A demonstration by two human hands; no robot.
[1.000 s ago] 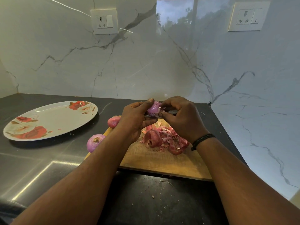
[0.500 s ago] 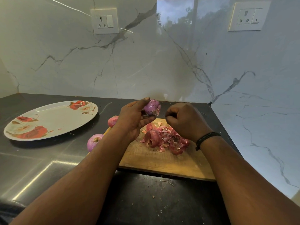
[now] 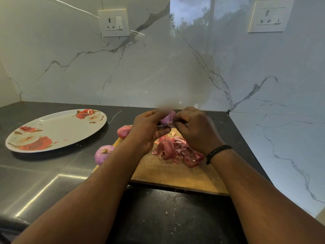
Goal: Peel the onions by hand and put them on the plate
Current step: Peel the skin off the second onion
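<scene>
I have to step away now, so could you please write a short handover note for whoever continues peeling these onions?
Left hand grips the onion in progress above the cutting board; right hand pinches its skin.
Peels lie piled on the board.
Two onions wait at the board's left edge; the nearer looks peeled.
The plate holds no onions yet.
Left: finish peeling, then plate all three.

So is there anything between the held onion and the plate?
Nothing visible blocks it. The onion is held in both hands above the board; the plate lies left with bare counter between.
</scene>
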